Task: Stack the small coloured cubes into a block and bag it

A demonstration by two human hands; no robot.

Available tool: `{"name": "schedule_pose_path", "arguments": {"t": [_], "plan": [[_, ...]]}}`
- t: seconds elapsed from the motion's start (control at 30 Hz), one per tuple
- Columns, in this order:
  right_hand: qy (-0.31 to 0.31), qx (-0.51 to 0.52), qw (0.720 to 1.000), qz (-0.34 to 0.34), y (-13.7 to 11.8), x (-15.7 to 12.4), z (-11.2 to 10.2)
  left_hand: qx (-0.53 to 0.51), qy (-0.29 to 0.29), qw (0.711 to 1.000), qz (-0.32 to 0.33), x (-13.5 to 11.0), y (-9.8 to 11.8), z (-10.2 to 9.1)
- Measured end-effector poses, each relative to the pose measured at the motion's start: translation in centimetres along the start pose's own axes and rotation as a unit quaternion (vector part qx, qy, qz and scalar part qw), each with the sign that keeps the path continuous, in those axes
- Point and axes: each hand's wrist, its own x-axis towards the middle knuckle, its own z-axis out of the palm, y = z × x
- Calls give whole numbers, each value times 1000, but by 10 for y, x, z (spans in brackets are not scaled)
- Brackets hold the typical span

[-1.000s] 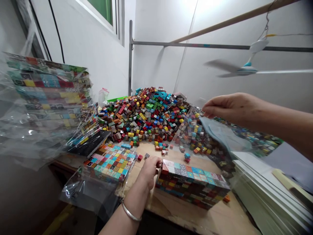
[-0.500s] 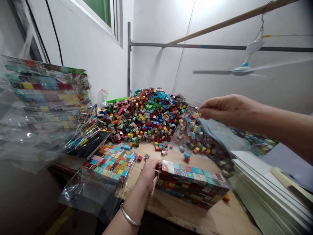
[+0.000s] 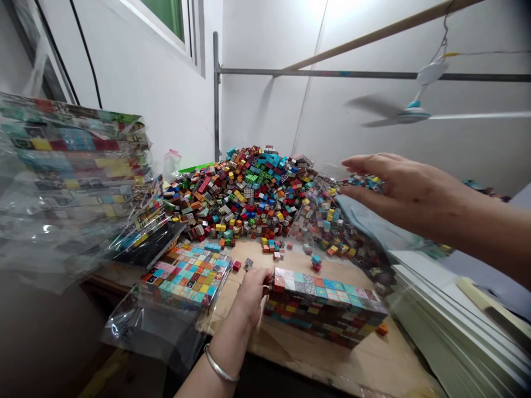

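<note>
One left hand (image 3: 251,294) at one brick slab (image 3: 326,309)

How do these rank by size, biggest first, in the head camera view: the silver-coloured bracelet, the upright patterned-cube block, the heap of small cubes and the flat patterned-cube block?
1. Heap of small cubes
2. Upright patterned-cube block
3. Flat patterned-cube block
4. Silver-coloured bracelet

This ranks apparent size only.
</note>
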Motion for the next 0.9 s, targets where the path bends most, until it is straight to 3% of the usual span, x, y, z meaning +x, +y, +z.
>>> {"name": "schedule_pose_path", "arguments": {"t": [0.1, 0.23, 0.3, 0.4, 0.6, 0.9], "plan": [[56, -17, 998, -19, -10, -23, -8, -3, 2, 1000, 0, 1, -1, 0], [129, 6, 991, -43, -43, -72, -6, -1, -7, 1000, 11, 2, -3, -2], [120, 49, 989, -66, -64, -97, 6, 0, -11, 1000, 18, 3, -4, -3], [59, 118, 987, -90, -90, -121, 32, 2, -7, 1000, 30, 4, -7, -4], [40, 116, 989, -88, -107, -130, 75, -12, -17, 999, 48, 3, -7, -3], [28, 19, 995, -97, -105, -128, 100, -61, -41, 996, 42, 4, -8, 0]]}}
